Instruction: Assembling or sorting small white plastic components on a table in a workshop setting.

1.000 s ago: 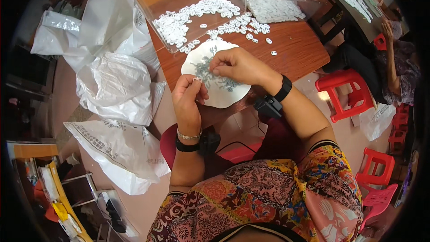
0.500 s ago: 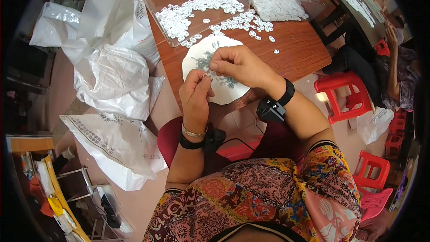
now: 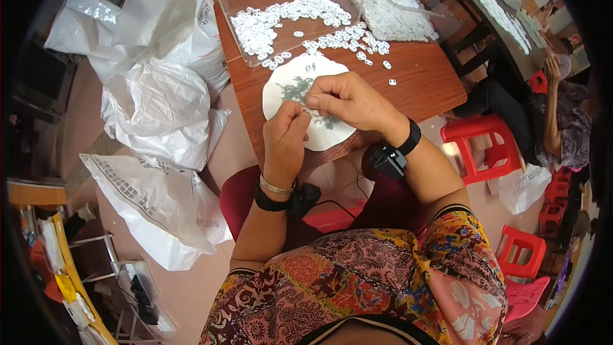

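Observation:
Over a round cream-white plate (image 3: 276, 83) my two hands nearly meet. My left hand (image 3: 285, 140) is closed in a pinch on a small white plastic piece (image 3: 304, 110), whose edge shows at the fingertips. Thumb and forefinger of my right hand (image 3: 350, 99) are pressed together just beside it; what they hold, if anything, is too small to make out. Small grey metal parts (image 3: 295, 92) lie heaped on the plate, partly hidden by my hands. A few dark ones lie apart near its far rim.
Loose white two-holed pieces (image 3: 345, 39) spread over the wooden table (image 3: 421, 67), more behind a clear plastic panel. A bag of white pieces (image 3: 396, 16) lies at the back. White sacks (image 3: 156, 102) stand on the left. Red stools (image 3: 482, 147) and another person (image 3: 565, 115) are on the right.
My hands have come closer together, the left fingertips moving up and right toward the right ones. The whole view has shifted slightly.

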Demonstrator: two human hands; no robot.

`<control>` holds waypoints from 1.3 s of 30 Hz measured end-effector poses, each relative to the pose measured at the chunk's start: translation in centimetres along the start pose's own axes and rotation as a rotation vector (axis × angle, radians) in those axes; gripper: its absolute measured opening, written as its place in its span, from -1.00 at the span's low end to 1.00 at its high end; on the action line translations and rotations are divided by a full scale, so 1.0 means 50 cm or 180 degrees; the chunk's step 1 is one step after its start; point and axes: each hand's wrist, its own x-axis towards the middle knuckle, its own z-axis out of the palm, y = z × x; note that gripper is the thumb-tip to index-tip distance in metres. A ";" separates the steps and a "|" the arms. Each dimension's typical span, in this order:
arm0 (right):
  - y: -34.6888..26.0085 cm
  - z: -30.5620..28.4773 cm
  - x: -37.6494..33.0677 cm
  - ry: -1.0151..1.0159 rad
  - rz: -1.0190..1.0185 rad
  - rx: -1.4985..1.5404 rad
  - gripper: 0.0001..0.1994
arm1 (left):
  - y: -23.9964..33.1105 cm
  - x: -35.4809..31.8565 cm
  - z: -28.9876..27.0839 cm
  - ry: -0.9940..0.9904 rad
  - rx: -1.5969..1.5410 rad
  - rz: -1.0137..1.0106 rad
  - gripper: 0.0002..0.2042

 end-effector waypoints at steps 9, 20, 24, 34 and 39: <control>0.001 0.004 0.001 0.0059 -0.0007 0.0123 -0.76 | -0.008 -0.001 -0.001 -0.0074 0.0259 0.0367 -0.86; -0.010 0.002 -0.005 0.0053 -0.0041 0.0062 -0.76 | 0.002 -0.003 -0.001 -0.0160 0.0464 0.0321 -0.88; -0.012 0.006 -0.007 0.0114 -0.0089 -0.0301 -0.76 | 0.005 -0.004 -0.004 -0.0233 0.0613 0.0381 -0.87; -0.022 -0.005 -0.016 -0.0018 -0.0313 -0.0917 -0.78 | -0.011 -0.005 0.001 -0.0304 0.0352 0.0391 -0.84; 0.012 -0.068 0.003 0.1191 0.0202 -0.0044 -0.81 | 0.002 -0.001 -0.009 -0.0130 0.0106 0.0223 -0.85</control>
